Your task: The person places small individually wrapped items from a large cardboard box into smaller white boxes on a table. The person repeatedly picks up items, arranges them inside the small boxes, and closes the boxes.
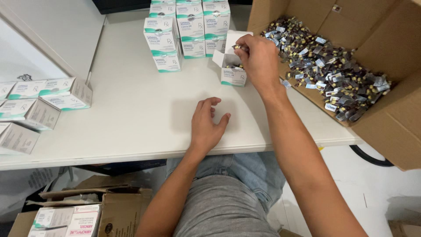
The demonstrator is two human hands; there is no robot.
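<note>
We see a small open box [232, 74] standing on the white table [131, 114], near the back and a bit to the right. It is white with a green stripe along the bottom, and its top flaps stick up. Dark little packs show inside it.

The right hand [259, 59] is over the open top of this box. Its fingers are pinched on a few small blister packs [239, 47], which look dark with bits of yellow. The left hand [207, 125] lies flat on the table, closer to the body. Its fingers are spread a little and it holds nothing.

Just behind the open box stands a stack of closed boxes [188, 30]. They are the same white and green kind, piled in neat rows.

On the right, a big brown cardboard box [390, 118] leans on the table edge, tipped toward us. It holds a heap of loose blister packs [326, 70], shiny and dark with yellow spots.

Far to the left, more white and green boxes [44, 98] lie on their sides. Down below the table we see blue jeans and another brown carton [87, 210] on the floor.
</note>
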